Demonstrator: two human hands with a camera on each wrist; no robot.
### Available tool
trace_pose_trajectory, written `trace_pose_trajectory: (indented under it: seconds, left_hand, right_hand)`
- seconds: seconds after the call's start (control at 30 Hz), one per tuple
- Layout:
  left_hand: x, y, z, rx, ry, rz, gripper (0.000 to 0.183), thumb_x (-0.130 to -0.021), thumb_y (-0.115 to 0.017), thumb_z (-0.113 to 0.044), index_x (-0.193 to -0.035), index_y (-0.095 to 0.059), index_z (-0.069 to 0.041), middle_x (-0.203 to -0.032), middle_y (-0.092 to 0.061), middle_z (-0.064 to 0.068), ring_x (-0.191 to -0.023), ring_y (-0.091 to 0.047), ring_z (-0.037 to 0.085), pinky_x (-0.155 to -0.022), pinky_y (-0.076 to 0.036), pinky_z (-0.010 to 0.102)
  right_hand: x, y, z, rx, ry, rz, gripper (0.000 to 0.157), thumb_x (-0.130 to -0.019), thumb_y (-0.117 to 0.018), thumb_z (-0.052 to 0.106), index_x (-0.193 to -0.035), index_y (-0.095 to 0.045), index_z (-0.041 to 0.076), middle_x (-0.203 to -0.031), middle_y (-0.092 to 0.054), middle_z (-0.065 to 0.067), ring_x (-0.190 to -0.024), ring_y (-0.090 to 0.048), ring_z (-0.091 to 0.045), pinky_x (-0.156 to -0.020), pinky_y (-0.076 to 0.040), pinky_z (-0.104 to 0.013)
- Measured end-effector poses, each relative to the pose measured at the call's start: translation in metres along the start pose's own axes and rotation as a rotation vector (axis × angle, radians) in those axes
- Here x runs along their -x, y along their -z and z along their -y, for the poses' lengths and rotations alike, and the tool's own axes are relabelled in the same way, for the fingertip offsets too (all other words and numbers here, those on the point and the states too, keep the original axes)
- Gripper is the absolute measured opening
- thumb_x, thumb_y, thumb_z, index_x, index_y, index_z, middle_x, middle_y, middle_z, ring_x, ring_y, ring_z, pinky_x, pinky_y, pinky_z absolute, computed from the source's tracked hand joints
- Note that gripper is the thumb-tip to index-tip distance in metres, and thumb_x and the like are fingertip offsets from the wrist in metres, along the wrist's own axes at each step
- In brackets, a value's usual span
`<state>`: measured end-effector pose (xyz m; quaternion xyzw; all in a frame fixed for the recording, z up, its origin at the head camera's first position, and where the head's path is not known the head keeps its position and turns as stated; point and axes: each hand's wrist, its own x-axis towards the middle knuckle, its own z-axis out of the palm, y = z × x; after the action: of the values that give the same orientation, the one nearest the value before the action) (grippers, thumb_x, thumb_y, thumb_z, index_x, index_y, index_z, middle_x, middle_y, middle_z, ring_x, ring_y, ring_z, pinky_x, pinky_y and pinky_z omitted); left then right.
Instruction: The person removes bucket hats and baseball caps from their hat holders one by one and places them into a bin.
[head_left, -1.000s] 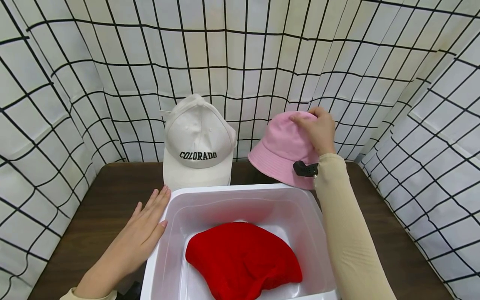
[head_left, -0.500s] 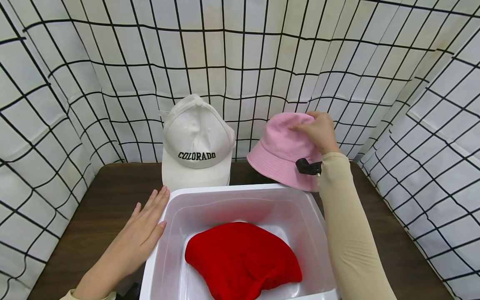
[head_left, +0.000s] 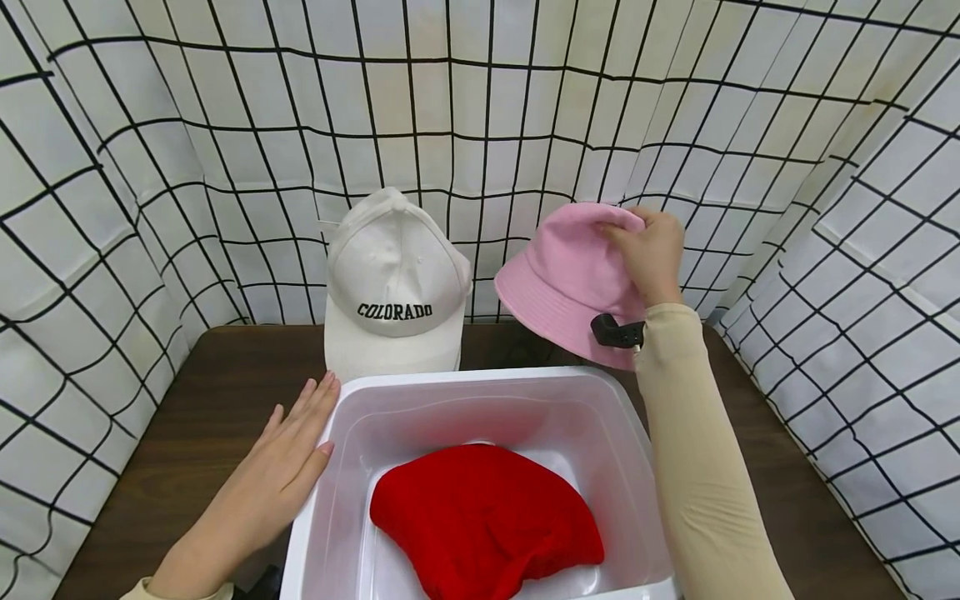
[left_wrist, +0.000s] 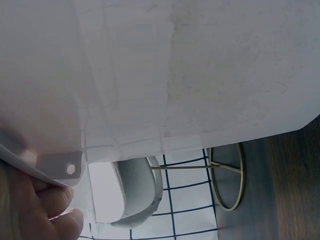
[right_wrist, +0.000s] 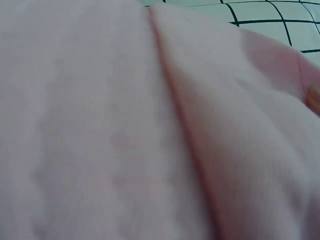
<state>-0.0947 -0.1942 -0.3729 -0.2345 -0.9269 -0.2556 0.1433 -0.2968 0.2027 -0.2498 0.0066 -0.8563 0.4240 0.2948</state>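
My right hand (head_left: 651, 254) pinches the crown of a pink bucket hat (head_left: 573, 267) at the back right, brim tilted down to the left. In the right wrist view the pink hat's cloth (right_wrist: 100, 120) fills most of the picture. My left hand (head_left: 273, 475) lies with straight fingers along the left rim of a white plastic tub (head_left: 457, 377). In the left wrist view its fingertips (left_wrist: 55, 202) are at the tub's rim corner. A red knit-looking hat (head_left: 487, 517) lies inside the tub.
A white cap (head_left: 397, 275) lettered COLORADO stands behind the tub, above a thin metal stand with a ring base (left_wrist: 240, 175). Black wire grid panels (head_left: 487, 133) backed with white sheeting enclose the dark wooden table (head_left: 247, 358) at the back and sides.
The pink bucket hat has risen a little with my right hand, its crown now creased at the fingers. My left hand, the tub, the red hat and the white cap have stayed put.
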Motion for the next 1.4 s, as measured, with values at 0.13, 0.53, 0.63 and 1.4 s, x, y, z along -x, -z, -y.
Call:
trace_pose_trajectory:
  seconds: [0.13,0.53,0.63,1.4]
  left_hand:
    - [0.0,0.0,0.0,0.0,0.001,-0.002,0.061,-0.096,-0.048,-0.016,-0.151,-0.021,-0.009,-0.155,-0.023,0.01,-0.143,-0.013,0.024,-0.114,-0.002,0.043]
    - [0.0,0.001,-0.001,0.005,-0.001,0.001,0.061,-0.096,-0.048,-0.015,-0.151,-0.022,-0.008,-0.155,-0.022,0.011,-0.142,-0.014,0.028,-0.114,-0.002,0.047]
    - [0.0,0.001,-0.001,0.006,0.001,0.0,0.061,-0.096,-0.048,-0.015,-0.151,-0.022,-0.008,-0.154,-0.023,0.011,-0.143,-0.013,0.025,-0.113,-0.002,0.047]
    - [0.0,0.0,-0.001,0.023,0.007,-0.002,0.06,-0.097,-0.048,-0.015,-0.151,-0.021,-0.009,-0.154,-0.023,0.01,-0.143,-0.013,0.024,-0.114,-0.002,0.045]
  right_hand:
    - [-0.001,0.001,0.003,-0.013,0.059,-0.03,0.03,-0.075,-0.081,0.022,-0.085,-0.071,-0.004,-0.086,-0.055,-0.001,-0.083,-0.048,-0.013,-0.071,-0.036,-0.022]
    - [0.0,0.001,0.005,-0.068,0.086,-0.204,0.024,-0.081,-0.076,0.023,-0.089,-0.075,0.001,-0.087,-0.071,-0.011,-0.07,-0.054,-0.002,-0.066,-0.038,-0.016]
    - [0.0,0.001,0.01,-0.071,0.145,-0.197,0.024,-0.08,-0.076,0.023,-0.089,-0.075,0.001,-0.088,-0.071,-0.013,-0.072,-0.055,-0.002,-0.067,-0.039,-0.015]
    - [0.005,-0.005,0.018,0.111,0.365,0.021,0.02,-0.08,-0.077,0.02,-0.088,-0.075,0.002,-0.084,-0.07,-0.012,-0.077,-0.062,-0.022,-0.07,-0.043,-0.028]
